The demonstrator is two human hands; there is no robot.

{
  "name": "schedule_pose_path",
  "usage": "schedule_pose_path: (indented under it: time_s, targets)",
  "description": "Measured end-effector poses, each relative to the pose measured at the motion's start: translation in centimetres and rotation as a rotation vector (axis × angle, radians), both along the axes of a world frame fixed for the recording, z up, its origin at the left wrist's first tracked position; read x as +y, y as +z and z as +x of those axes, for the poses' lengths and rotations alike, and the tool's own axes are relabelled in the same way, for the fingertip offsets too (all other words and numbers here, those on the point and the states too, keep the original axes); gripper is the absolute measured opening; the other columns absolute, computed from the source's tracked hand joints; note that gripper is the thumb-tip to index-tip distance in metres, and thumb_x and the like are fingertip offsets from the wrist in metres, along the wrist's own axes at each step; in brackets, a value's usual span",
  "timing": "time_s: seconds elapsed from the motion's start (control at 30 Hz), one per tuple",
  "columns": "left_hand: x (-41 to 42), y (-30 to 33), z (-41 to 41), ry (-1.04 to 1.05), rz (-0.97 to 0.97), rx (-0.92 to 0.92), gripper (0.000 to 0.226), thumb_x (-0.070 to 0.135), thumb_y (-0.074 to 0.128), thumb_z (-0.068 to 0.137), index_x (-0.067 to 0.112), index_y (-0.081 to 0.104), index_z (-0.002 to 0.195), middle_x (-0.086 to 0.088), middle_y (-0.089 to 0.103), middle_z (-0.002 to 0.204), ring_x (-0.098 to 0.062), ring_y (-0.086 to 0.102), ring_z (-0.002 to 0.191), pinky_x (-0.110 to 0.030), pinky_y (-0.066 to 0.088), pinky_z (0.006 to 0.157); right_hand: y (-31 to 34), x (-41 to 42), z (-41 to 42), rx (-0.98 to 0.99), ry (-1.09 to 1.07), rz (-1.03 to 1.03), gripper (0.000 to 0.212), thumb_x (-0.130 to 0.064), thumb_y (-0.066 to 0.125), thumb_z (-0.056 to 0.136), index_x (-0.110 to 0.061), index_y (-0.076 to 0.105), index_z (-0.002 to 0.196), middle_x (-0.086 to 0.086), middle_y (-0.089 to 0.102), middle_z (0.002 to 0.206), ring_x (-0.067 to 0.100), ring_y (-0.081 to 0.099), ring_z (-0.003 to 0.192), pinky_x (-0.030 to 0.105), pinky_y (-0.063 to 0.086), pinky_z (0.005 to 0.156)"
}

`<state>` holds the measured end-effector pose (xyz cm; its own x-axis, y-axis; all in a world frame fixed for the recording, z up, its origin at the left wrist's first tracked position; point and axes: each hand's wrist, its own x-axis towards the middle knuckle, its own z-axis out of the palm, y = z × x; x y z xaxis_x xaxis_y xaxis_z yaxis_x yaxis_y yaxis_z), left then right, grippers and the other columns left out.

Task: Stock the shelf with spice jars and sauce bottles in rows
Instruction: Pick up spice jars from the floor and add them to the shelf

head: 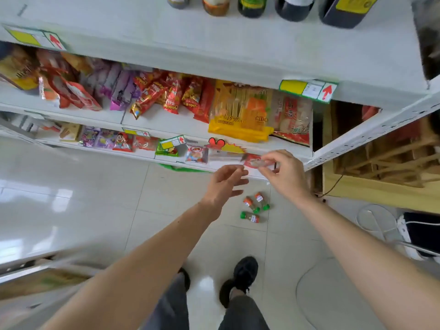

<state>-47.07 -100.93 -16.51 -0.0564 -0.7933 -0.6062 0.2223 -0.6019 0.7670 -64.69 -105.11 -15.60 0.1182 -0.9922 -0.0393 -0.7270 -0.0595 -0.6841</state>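
Note:
Three small spice jars [254,207] with green caps and red labels lie on their sides on the tiled floor, below and between my hands. My right hand [284,173] pinches a small clear piece [257,164] between thumb and fingertips; I cannot tell what it is. Just left of it, my left hand [225,185] hovers with relaxed, spread fingers and holds nothing. Several sauce bottles [294,7] stand in a row at the back of the white top shelf [214,44], cut off by the frame's upper edge.
Two lower shelves hold snack bags [171,96] and small packets [120,141]. A wooden crate [385,160] sits to the right of the shelf unit, with a cable and a dark bag [421,232] near it. My feet [240,279] stand on the tiles.

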Motion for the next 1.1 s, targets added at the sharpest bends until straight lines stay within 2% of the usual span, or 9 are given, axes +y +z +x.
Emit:
schedule_pose_path:
  time_s: [0.13, 0.23, 0.33, 0.43, 0.47, 0.6, 0.7, 0.9, 1.1]
  targets:
    - [1.9, -8.4, -2.6, -0.017, 0.073, -0.054, 0.015, 0.021, 0.055, 0.099, 0.014, 0.064, 0.109, -0.001, 0.071, 0.109, -0.016, 0.07, 0.096, -0.043, 0.054, 0.092, -9.0, 1.8, -4.4, 0.026, -0.028, 0.116, 0.026, -0.006, 0.076, 0.078, -0.009, 0.07, 0.103, 0.003, 0.066, 0.1, 0.015, 0.064, 0.089, 0.03, 0.053, 0.081]
    - [2.9, -15.5, -4.3, -0.113, 0.089, -0.125, 0.016, 0.021, 0.057, 0.097, 0.015, 0.065, 0.11, -0.002, 0.07, 0.108, -0.016, 0.069, 0.098, -0.037, 0.055, 0.087, -16.6, 3.1, -7.2, 0.068, -0.097, 0.19, 0.026, -0.01, 0.078, 0.078, -0.005, 0.07, 0.102, 0.007, 0.068, 0.1, 0.02, 0.066, 0.088, 0.041, 0.056, 0.08]
    - [3.1, -23.4, -5.8, -0.203, 0.073, -0.218, 0.02, 0.022, 0.058, 0.096, 0.014, 0.065, 0.113, -0.001, 0.069, 0.106, -0.017, 0.067, 0.098, -0.031, 0.055, 0.082, -24.7, 4.0, -9.5, 0.105, -0.166, 0.245, 0.027, -0.014, 0.078, 0.078, -0.004, 0.07, 0.102, 0.011, 0.068, 0.099, 0.022, 0.067, 0.086, 0.041, 0.056, 0.08]
    - [2.6, -31.5, -7.3, -0.279, 0.047, -0.325, 0.021, 0.023, 0.058, 0.096, 0.014, 0.066, 0.113, 0.007, 0.064, 0.095, -0.004, 0.061, 0.079, -0.009, 0.047, 0.065, -33.2, 4.6, -11.8, 0.123, -0.215, 0.295, 0.029, -0.014, 0.079, 0.078, -0.006, 0.069, 0.104, 0.011, 0.067, 0.103, 0.024, 0.068, 0.089, 0.036, 0.053, 0.081]
    - [2.5, -34.2, -7.8, -0.305, 0.034, -0.359, 0.02, 0.023, 0.059, 0.096, 0.014, 0.066, 0.112, 0.007, 0.064, 0.095, -0.003, 0.059, 0.078, -0.008, 0.045, 0.065, -36.0, 4.8, -12.4, 0.127, -0.223, 0.307, 0.03, -0.015, 0.079, 0.078, -0.008, 0.069, 0.105, 0.012, 0.068, 0.104, 0.024, 0.068, 0.089, 0.036, 0.053, 0.081]
    - [1.2, -44.2, -9.5, -0.464, -0.076, -0.472, 0.02, 0.028, 0.064, 0.092, 0.017, 0.067, 0.109, 0.003, 0.067, 0.111, -0.012, 0.061, 0.105, -0.024, 0.046, 0.087, -46.1, 5.1, -14.5, 0.14, -0.261, 0.351, 0.035, -0.019, 0.077, 0.081, -0.008, 0.066, 0.112, 0.012, 0.067, 0.108, 0.025, 0.067, 0.093, 0.033, 0.052, 0.083]
    - [-0.1, -50.6, -10.6, -0.593, -0.172, -0.557, 0.019, 0.027, 0.067, 0.091, 0.02, 0.067, 0.108, 0.005, 0.067, 0.117, -0.012, 0.058, 0.109, -0.028, 0.045, 0.093, -53.0, 5.1, -15.8, 0.151, -0.27, 0.375, 0.039, -0.023, 0.076, 0.082, -0.009, 0.062, 0.116, 0.011, 0.067, 0.112, 0.029, 0.065, 0.098, 0.036, 0.051, 0.087]
    - [-3.4, -60.9, -12.8, -0.907, -0.431, -0.69, 0.027, 0.028, 0.07, 0.088, 0.018, 0.069, 0.113, 0.0, 0.069, 0.115, -0.017, 0.06, 0.103, -0.029, 0.047, 0.087, -63.0, 4.3, -18.1, 0.205, -0.246, 0.423, 0.054, -0.03, 0.078, 0.08, -0.015, 0.057, 0.128, 0.008, 0.062, 0.127, 0.027, 0.06, 0.113, 0.034, 0.047, 0.09]
    - [-5.9, -66.6, -15.3, -1.126, -0.61, -0.781, 0.035, 0.039, 0.072, 0.081, 0.033, 0.067, 0.116, 0.007, 0.067, 0.115, -0.018, 0.057, 0.104, -0.043, 0.049, 0.091, -67.6, 3.5, -20.4, 0.138, -0.293, 0.42, 0.051, -0.036, 0.085, 0.07, -0.021, 0.064, 0.115, 0.002, 0.069, 0.115, 0.02, 0.063, 0.107, 0.04, 0.051, 0.095]
